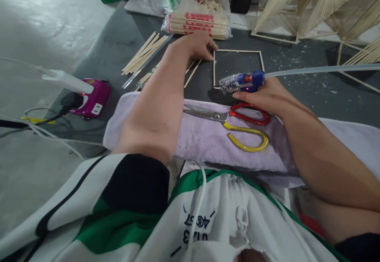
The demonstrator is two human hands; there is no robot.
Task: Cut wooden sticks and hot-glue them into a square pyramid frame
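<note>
My left hand [202, 46] reaches to the upper left corner of a square frame of thin wooden sticks [237, 51], its fingers closed on the left side. In my right hand [271, 95] is a blue hot glue gun [255, 80], lying over the frame's lower edge with its tip near the lower left corner. Stringy glue coats the nozzle, and a long clear glue stick [311, 70] runs out of its back to the right. Scissors [218, 116] with one red and one yellow handle lie just below, on a lilac towel [204, 143].
Loose wooden sticks [145, 52] and a clear strip [142, 66] lie left of my forearm. A bagged bundle of sticks [198, 24] sits behind. Fan-shaped stick structures [314, 12] stand at back right. A magenta power adapter [95, 95] with cables is at left.
</note>
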